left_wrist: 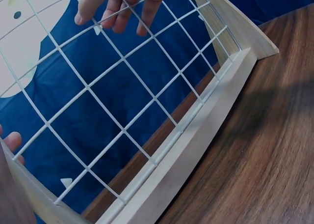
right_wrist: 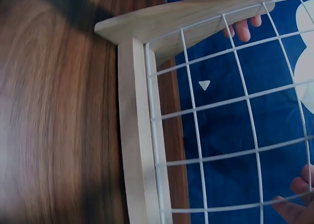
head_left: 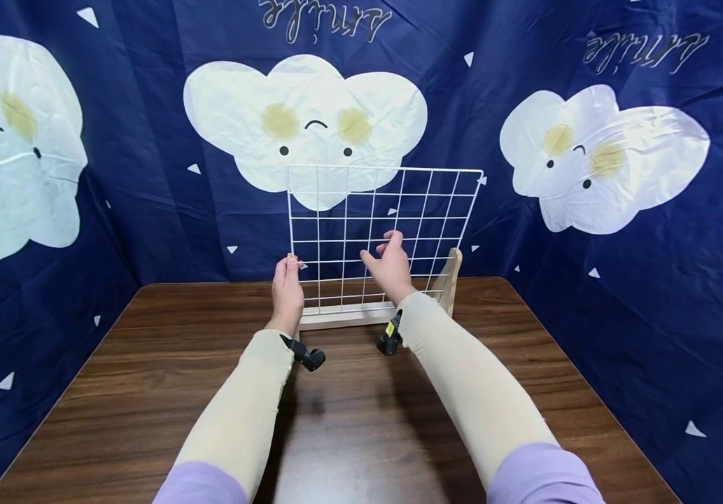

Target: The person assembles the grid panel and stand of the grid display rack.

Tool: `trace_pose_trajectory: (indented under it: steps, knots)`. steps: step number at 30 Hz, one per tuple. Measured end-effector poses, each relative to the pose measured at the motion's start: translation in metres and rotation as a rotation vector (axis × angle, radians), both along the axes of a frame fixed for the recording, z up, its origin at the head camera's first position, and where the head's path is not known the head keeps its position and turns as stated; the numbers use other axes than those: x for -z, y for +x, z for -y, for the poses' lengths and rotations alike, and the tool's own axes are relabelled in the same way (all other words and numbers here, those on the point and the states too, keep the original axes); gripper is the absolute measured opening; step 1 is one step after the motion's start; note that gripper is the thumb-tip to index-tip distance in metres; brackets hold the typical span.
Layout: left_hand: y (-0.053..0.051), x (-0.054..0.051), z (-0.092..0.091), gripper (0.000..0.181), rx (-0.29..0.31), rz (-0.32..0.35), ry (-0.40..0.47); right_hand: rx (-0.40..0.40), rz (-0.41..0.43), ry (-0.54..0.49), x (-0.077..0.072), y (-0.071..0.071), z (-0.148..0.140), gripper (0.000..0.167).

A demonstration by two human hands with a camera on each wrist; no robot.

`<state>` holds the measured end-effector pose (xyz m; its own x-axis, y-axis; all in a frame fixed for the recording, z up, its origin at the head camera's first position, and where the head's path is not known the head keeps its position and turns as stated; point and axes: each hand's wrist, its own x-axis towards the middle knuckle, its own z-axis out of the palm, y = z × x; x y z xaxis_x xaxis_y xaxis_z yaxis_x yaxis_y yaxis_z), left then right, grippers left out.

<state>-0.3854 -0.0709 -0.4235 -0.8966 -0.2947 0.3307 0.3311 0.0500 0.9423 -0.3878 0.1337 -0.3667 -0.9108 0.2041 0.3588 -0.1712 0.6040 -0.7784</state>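
A white wire grid panel (head_left: 374,241) stands upright with its lower edge along a pale wooden bar (head_left: 342,318). My left hand (head_left: 287,294) grips the upper end of the left wooden side piece (right_wrist: 196,22), at the grid's left edge; the right wrist view shows fingertips behind the wires. In front of the grid's middle, my right hand (head_left: 392,269) has its fingers spread and loosely bent, holding nothing. Whether those fingers touch the wires I cannot tell. The right wooden side piece (head_left: 452,276) rises beyond the right hand.
The rack stands toward the back of a dark brown wooden table (head_left: 178,392). Behind it and at both sides hangs a blue cloth (head_left: 147,175) printed with white clouds. Each wrist carries a small black camera (head_left: 311,358).
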Motion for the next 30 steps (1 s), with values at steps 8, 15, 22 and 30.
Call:
trace_pose_trajectory:
  steps: [8, 15, 22, 30]
  knots:
    - [0.008, -0.007, 0.012, 0.05, 0.083, 0.032, -0.173, -0.119, 0.023, 0.122, -0.01, 0.015, -0.024, 0.069]
    - [0.008, -0.012, 0.024, 0.051, 0.114, 0.041, -0.287, -0.172, -0.047, 0.223, -0.018, 0.031, -0.05, 0.068]
    - [0.01, -0.019, 0.033, 0.053, 0.145, 0.073, -0.386, -0.213, -0.103, 0.186, -0.029, 0.043, -0.088, 0.064]
    - [0.013, -0.031, 0.035, 0.056, 0.165, 0.111, -0.558, -0.07, -0.23, 0.108, -0.036, 0.037, -0.137, 0.052]
